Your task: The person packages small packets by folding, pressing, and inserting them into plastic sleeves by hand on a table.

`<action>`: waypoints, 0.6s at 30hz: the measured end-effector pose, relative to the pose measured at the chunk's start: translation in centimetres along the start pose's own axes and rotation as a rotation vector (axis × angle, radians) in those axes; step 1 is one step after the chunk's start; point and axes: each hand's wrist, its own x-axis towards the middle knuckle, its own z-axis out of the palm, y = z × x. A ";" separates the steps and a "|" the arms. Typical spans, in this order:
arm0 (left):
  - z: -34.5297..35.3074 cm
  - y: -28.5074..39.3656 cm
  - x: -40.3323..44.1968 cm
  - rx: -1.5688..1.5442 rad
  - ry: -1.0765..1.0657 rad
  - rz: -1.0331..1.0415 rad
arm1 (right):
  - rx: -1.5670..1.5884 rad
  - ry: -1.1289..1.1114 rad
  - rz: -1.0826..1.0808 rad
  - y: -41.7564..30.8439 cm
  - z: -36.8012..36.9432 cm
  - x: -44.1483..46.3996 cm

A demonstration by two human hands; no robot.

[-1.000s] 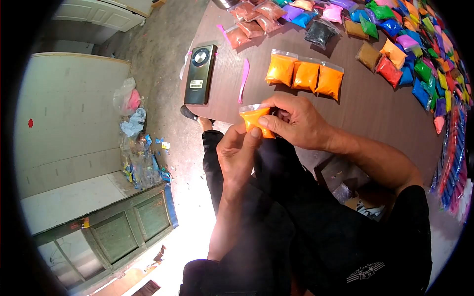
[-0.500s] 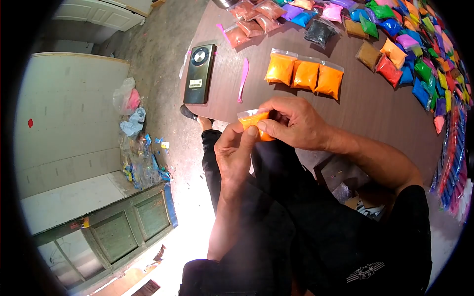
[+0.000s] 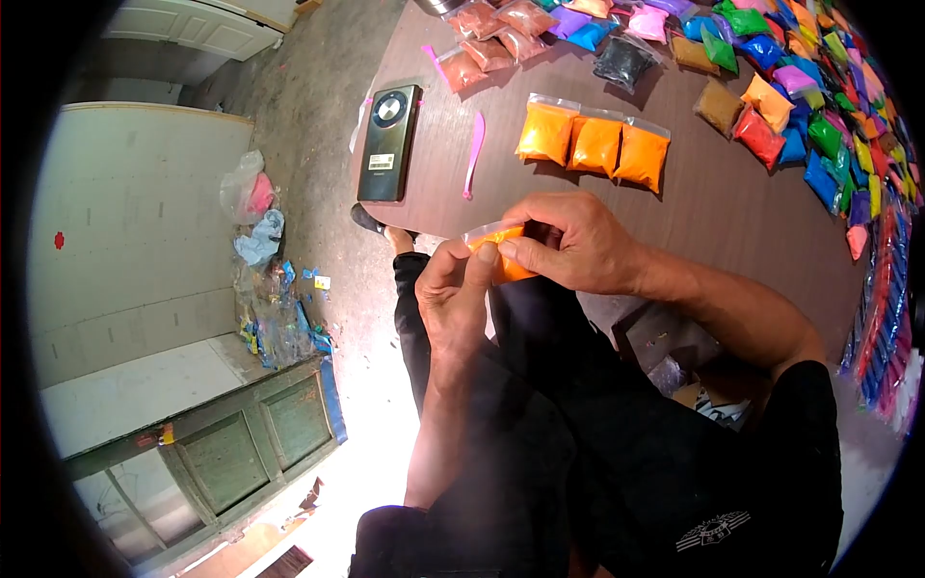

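Between my two hands, just off the table's near edge, is a small clear bag of orange material [image 3: 513, 269]. My left hand [image 3: 457, 297] grips its left side, thumb in front and fingers behind. My right hand [image 3: 570, 243] pinches its upper right part with thumb and fingers. The bag's clear top strip shows above the orange filling. Beyond my right hand, three filled orange bags [image 3: 594, 144] lie side by side on the table. A pink plastic knife-shaped tool [image 3: 475, 154] lies to their left.
A boxed-looking dark device [image 3: 390, 144] lies at the table's [image 3: 434, 207] left edge. Brown bags [image 3: 488, 53] and a black bag [image 3: 626, 65] lie farther back. Many coloured bags [image 3: 819, 125] pile up at the right, near long striped wrappers [image 3: 882, 299]. Crumpled plastic [image 3: 279, 308] lies on the floor at left.
Both thumbs have shifted slightly left along the top of the orange bag, and the bag has tilted a little. Everything on the table stays in place.
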 end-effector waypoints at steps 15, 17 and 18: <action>-0.1 0.3 -0.2 0.020 0.070 0.011 | 0.027 0.025 0.000 0.1 0.3 -0.1; 0.2 0.7 -0.2 -0.022 0.085 -0.012 | 0.015 0.022 -0.005 0.3 0.2 -0.1; 0.7 1.4 -0.3 -0.010 0.095 -0.045 | 0.003 0.020 -0.010 0.5 0.2 -0.1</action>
